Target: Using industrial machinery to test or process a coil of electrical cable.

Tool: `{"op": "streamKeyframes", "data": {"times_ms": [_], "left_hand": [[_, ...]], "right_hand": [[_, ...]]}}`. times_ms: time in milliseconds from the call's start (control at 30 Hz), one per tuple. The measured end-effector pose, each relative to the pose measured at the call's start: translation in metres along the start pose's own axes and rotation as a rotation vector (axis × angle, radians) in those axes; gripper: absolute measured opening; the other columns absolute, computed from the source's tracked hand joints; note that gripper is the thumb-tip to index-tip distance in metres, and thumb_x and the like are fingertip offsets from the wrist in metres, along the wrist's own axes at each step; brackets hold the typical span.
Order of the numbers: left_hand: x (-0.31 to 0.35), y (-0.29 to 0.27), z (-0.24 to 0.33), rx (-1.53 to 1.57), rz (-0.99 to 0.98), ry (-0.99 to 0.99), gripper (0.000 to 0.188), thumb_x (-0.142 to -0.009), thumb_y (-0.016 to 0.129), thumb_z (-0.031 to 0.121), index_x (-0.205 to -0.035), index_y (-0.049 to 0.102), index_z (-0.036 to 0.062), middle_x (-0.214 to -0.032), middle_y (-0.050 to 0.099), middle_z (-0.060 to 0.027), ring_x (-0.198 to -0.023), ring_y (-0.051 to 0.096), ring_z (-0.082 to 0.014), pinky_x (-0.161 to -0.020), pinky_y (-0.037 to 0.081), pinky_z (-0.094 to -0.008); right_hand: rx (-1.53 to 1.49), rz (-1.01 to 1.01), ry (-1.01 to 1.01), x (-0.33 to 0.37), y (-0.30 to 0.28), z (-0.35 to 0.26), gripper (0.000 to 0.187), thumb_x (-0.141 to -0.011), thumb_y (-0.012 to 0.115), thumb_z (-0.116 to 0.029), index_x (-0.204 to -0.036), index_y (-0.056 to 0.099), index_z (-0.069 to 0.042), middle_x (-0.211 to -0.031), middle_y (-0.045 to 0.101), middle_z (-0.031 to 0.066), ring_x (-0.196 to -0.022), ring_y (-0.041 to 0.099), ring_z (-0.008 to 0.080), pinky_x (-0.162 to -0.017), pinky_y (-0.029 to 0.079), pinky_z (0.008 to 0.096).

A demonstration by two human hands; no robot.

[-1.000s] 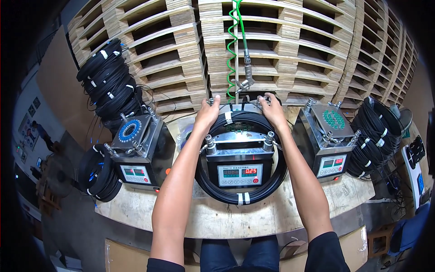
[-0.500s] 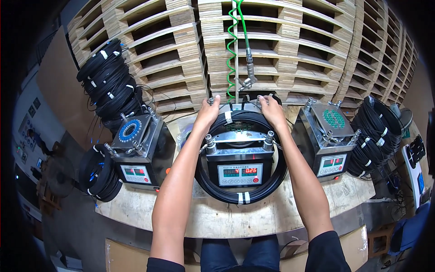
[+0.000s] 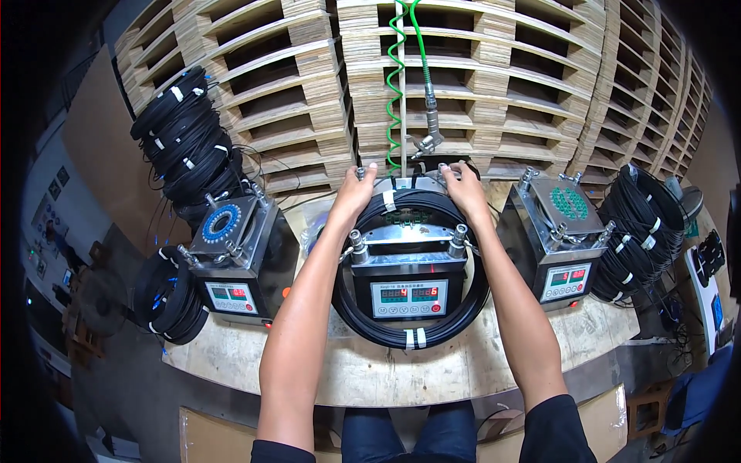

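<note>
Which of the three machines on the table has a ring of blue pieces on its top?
The left machine, beside the tall stack of black coils. Its blue ring sets it apart; the middle machine and right machine show green pieces.

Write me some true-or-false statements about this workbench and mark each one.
1. The bare left hand is at the far left corner of the middle black-and-silver box-shaped machine. True.
2. The round black cable coil with white tape bands loops around that machine's white front panel in this view. True.
3. The bare right hand is on the front panel. False: the right hand is at the middle machine's far right corner.
4. The silver metal air gun hangs from a green hose. True.
5. The round cluster of small parts atop the right-hand silver-topped machine is blue. False: the cluster is green.
</note>
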State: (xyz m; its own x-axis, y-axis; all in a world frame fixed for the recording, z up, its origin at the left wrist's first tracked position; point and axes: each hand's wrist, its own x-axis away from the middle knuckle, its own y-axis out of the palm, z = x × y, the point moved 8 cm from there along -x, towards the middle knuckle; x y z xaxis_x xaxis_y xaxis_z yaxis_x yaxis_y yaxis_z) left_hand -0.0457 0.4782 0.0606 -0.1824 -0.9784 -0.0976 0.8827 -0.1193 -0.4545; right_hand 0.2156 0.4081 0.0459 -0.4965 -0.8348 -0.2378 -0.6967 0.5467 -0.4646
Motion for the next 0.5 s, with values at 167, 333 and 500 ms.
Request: {"op": "streamKeyframes", "data": {"times_ms": [167,333,500], "left_hand": [[-0.002,-0.003,-0.009,0.035,0.022,-0.046,0.091,-0.094,0.051,0.061,-0.151,0.026,-0.0058,-0.144,0.045,-0.0321,-0.139,0.042,-0.0394,-0.114,0.033,-0.0395],[-0.002,0.002,-0.007,-0.007,0.014,-0.060,0.090,-0.094,0.051,0.061,-0.151,0.026,-0.0045,-0.144,0.046,-0.0323,-0.138,0.043,-0.0408,-0.114,0.034,-0.0406],[0.003,-0.005,-0.005,-0.057,0.049,-0.072,0.090,-0.093,0.052,0.060,-0.152,0.026,-0.0037,-0.143,0.047,-0.0330,-0.137,0.044,-0.0421,-0.113,0.034,-0.0414]], "right_hand": [[0.097,0.018,-0.017,0.011,-0.003,-0.017,0.050,-0.095,0.055,-0.043,-0.126,0.060,-0.004,-0.116,0.066,0.0284,-0.113,0.061,0.0439,-0.097,0.047,0.0457],[0.016,-0.015,-0.135,-0.001,-0.001,-0.007,0.046,-0.095,0.057,-0.037,-0.127,0.059,-0.004,-0.119,0.065,0.0285,-0.114,0.061,0.0444,-0.099,0.047,0.0452],[-0.016,0.088,-0.167,0.002,-0.004,-0.010,0.051,-0.093,0.061,-0.035,-0.133,0.054,-0.005,-0.120,0.063,0.0309,-0.116,0.060,0.0449,-0.100,0.046,0.0441]]}}
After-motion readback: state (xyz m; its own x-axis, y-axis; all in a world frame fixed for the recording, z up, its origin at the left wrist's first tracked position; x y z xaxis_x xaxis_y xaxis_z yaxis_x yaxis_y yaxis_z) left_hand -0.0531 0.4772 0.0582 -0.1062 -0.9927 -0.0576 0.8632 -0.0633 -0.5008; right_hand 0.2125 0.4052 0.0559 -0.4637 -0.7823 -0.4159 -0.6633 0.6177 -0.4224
